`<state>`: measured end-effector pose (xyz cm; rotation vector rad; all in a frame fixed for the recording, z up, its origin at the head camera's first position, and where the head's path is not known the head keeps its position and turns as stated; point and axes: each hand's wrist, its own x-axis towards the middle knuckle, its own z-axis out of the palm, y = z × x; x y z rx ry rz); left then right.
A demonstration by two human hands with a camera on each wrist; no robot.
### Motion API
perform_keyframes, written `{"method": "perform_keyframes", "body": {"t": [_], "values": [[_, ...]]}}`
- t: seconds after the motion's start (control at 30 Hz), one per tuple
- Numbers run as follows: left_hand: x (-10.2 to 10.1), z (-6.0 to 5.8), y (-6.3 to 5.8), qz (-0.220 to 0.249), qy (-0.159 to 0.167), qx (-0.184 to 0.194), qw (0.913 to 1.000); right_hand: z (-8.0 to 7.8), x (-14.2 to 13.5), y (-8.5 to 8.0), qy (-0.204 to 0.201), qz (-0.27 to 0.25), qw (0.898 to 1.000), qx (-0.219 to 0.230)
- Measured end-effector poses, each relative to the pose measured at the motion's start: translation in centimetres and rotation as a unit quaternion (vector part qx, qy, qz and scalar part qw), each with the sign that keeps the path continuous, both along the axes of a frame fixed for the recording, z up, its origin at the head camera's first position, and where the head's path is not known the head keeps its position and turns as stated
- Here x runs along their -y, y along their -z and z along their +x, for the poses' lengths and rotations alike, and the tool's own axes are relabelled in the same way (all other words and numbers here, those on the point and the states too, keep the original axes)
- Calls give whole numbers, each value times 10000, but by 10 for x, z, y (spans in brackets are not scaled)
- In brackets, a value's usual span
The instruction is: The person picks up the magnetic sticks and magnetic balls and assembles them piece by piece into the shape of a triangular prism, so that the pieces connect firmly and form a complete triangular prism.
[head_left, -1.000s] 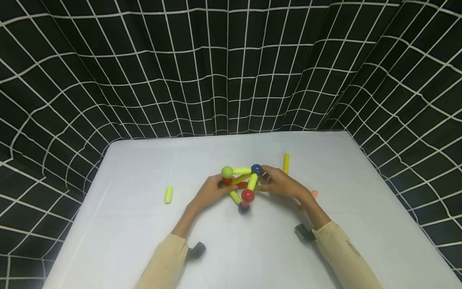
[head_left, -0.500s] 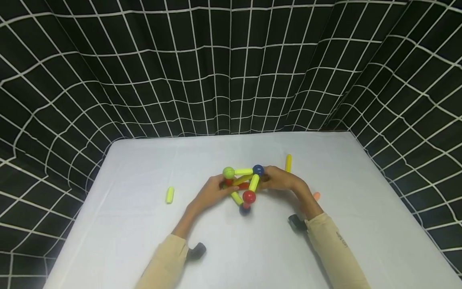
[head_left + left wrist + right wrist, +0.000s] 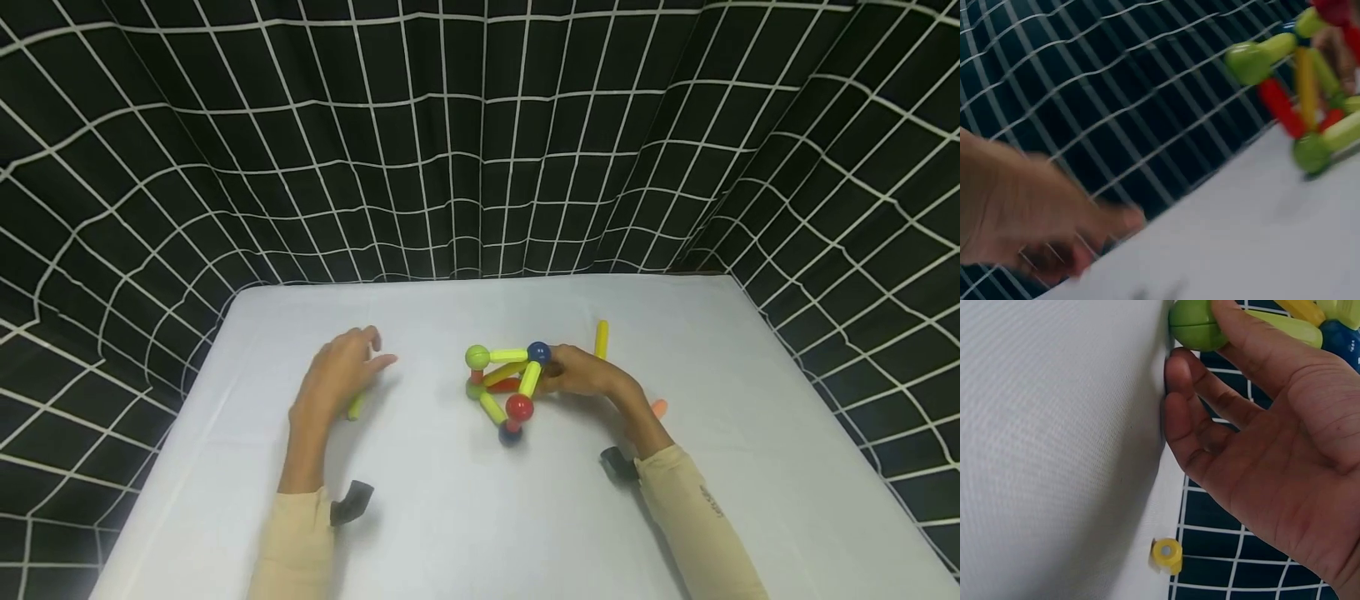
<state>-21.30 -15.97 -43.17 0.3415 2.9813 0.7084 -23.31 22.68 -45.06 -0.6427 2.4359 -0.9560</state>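
A ball-and-stick building toy frame [image 3: 508,356] stands mid-table, with green, blue and red balls joined by lime, yellow and red sticks. My right hand [image 3: 577,371] is at its right side. In the right wrist view, its thumb and fingers pinch a green ball [image 3: 1197,328] low on the frame, close to the white cloth. My left hand [image 3: 341,371] is apart from the frame, above a loose lime stick [image 3: 356,407] that it partly covers. Its thumb and fingers are spread with nothing visible between them; the left wrist view shows this hand [image 3: 1041,212] blurred.
A yellow stick [image 3: 602,339] lies behind my right hand. An orange piece [image 3: 659,408] is partly hidden by the right forearm. The white-covered table [image 3: 465,517] meets a black curtain [image 3: 480,150] with a white grid at the back and sides.
My left hand has let go of the frame and moved left to the loose lime stick. My right hand has moved its fingers behind the frame's right side and stays there.
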Motion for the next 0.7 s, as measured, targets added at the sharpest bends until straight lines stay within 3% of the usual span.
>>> {"method": "perform_keyframes", "body": {"t": [0.07,0.13,0.23,0.3,0.4,0.47,0.6,0.7], "values": [[17,6,-6,-394,-285,519,9975,0,1,0,7,7,10000,8],[29,9,-7,-585,-281,1161,9911,0,1,0,42,-11,10000,51],[35,8,-3,-518,40,1812,9821,-1,1,1,37,-38,10000,74],[32,4,0,-390,479,1757,9825,-1,0,2,72,-75,9999,132],[16,-1,2,126,1339,1124,9845,-1,-1,3,86,-83,9998,167],[-3,0,-4,547,2058,559,9755,-1,-2,4,80,-54,9998,167],[-53,11,-20,1148,3273,-901,9336,-1,-1,3,17,-1,10000,95],[-83,17,-22,1147,3669,-1978,9017,-1,-1,3,-31,-38,10000,38]]}}
